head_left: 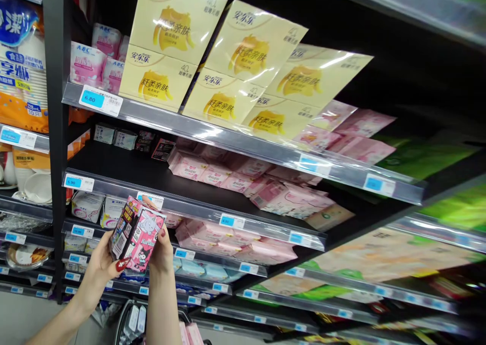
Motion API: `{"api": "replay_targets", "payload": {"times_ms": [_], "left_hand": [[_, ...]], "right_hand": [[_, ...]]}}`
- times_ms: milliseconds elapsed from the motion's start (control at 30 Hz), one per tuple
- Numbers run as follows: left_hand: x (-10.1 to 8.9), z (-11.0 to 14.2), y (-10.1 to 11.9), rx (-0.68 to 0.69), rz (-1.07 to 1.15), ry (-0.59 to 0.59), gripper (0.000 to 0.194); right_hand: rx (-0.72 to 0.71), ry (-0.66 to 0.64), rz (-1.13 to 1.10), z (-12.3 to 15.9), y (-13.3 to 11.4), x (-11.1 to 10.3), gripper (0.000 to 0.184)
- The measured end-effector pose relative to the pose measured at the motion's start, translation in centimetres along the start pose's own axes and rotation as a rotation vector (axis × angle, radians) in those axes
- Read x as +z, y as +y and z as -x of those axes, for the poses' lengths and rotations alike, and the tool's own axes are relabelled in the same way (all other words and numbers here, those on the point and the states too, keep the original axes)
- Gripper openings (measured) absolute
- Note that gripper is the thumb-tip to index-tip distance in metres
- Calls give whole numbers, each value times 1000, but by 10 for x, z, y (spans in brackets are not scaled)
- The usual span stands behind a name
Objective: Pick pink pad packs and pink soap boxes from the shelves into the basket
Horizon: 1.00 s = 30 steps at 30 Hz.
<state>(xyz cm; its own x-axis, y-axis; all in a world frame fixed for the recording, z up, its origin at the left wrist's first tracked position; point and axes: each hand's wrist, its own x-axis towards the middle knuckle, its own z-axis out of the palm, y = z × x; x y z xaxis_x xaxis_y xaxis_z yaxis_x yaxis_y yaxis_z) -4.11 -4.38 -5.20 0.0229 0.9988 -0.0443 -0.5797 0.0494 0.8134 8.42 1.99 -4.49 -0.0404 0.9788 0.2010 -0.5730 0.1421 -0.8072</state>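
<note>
A small box-shaped pink and black packet (142,239) with cartoon figures and a barcode is held up before the shelves, tilted. My left hand (102,259) grips its left and lower side, the red-nailed thumb lying across the front bottom edge. Around the right side and top my right hand (162,246) is closed on the same packet; some of its fingers are hidden behind it. On the shelf above, similar dark and pink small packets (163,149) stand beside pale small packs (125,139).
Large yellow boxes (167,31) fill the upper shelf, with pink packs (190,165) on the one below. Price tags line the shelf edges (190,127). Below my hands, a dark-rimmed basket (123,317) contains packs. Paper cups (23,67) are at left.
</note>
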Motion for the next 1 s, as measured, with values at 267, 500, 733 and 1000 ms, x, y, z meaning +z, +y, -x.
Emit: {"api": "replay_targets", "payload": {"times_ms": [267,500,733,1000], "left_hand": [[1,1,2,-34,0,19,69],[-1,2,0,13,-49,3,73],[-12,-1,-11,426,-560,167,75],[-26,-1,-16,695,-947,151,73]], "right_hand": [[3,-27,6,-1,0,-1,87],[-9,-3,43,3,0,-1,91],[-60,-91,-73,12,-5,2,89],[-1,22,-71,16,-8,12,81]]}}
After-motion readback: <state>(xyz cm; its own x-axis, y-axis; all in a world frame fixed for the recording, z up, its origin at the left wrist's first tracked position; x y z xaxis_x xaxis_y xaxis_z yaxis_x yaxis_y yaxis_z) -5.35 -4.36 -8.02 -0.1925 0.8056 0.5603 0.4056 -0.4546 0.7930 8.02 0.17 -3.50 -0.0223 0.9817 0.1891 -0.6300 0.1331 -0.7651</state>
